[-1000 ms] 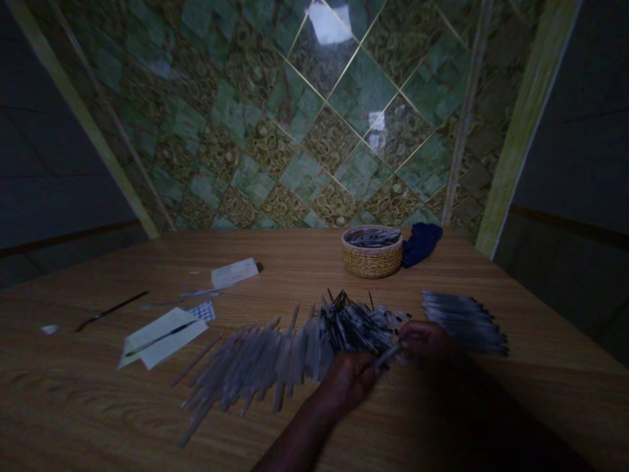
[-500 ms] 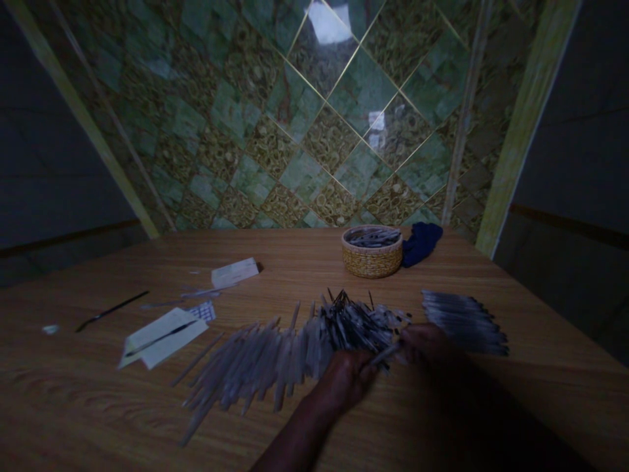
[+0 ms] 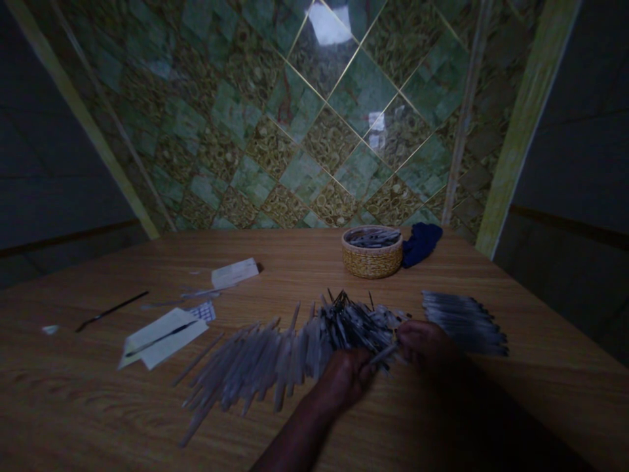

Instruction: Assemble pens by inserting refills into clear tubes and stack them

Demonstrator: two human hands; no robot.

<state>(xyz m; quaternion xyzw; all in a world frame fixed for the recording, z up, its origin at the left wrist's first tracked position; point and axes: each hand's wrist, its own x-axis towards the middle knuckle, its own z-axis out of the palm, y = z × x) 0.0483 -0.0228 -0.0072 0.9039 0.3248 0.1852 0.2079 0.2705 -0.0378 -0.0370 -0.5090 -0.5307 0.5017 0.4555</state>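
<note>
In the dim head view, a thin pale pen (image 3: pixel 383 354) slants up between my two hands, over the front of the black pile. My left hand (image 3: pixel 346 375) is closed around its lower end. The fingers of my right hand (image 3: pixel 421 341) pinch at its upper end; what lies inside them is partly hidden. Just beyond both hands lies a heap of black-tipped slim pieces (image 3: pixel 348 321). Left of it spreads a row of pale pen barrels (image 3: pixel 255 367). To the right of my right hand, dark-ended pens (image 3: pixel 462 321) lie side by side.
A woven basket (image 3: pixel 372 260) full of similar sticks stands at the back, a dark blue cloth (image 3: pixel 421 242) against it. A white box (image 3: pixel 236 271), paper sheets (image 3: pixel 164 335) with a dark thin stick on top and another black stick (image 3: pixel 112 311) lie left on the wooden table (image 3: pixel 98 406).
My right hand has shifted slightly at the upper end of the pen, its fingers a little higher. My left hand stays nearly in place.
</note>
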